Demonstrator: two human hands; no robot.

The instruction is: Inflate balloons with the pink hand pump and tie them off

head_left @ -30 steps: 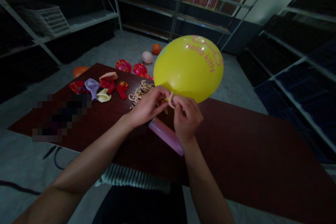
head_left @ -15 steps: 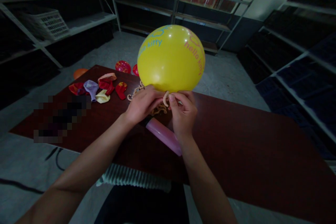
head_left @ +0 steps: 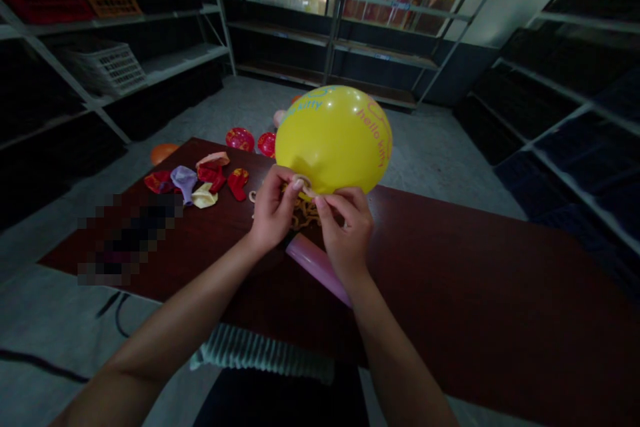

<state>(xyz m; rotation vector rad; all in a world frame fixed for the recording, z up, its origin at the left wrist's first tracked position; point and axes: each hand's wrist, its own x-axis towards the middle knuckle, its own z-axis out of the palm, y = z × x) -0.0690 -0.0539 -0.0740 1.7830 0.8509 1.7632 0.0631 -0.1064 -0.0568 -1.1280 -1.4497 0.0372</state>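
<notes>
An inflated yellow balloon point(head_left: 333, 140) with "hello kitty" print stands just beyond my fingers, its neck hidden from sight. My left hand point(head_left: 274, 210) pinches one end of a tan rubber band point(head_left: 306, 188) between thumb and forefinger, close against the balloon's underside. Opposite it, my right hand point(head_left: 346, 223) pinches the band's other end, fingers curled. Several more tan bands point(head_left: 303, 215) lie in a loose pile on the table below. A pink-purple cylinder point(head_left: 317, 267) with a dark end lies under my right wrist, partly covered.
Uninflated balloons point(head_left: 210, 177) in red, lilac and cream lie on the dark wooden table point(head_left: 450, 293), left of my hands. Inflated red balloons point(head_left: 240, 139) and an orange balloon point(head_left: 164, 153) sit beyond its far edge. Metal shelves point(head_left: 280, 30) holding crates point(head_left: 107, 67) surround the area.
My hands have drawn slightly apart, and the band now stretches between them where it stood curved at my right fingertips. The balloon sits lower in view; the whole scene has shifted down.
</notes>
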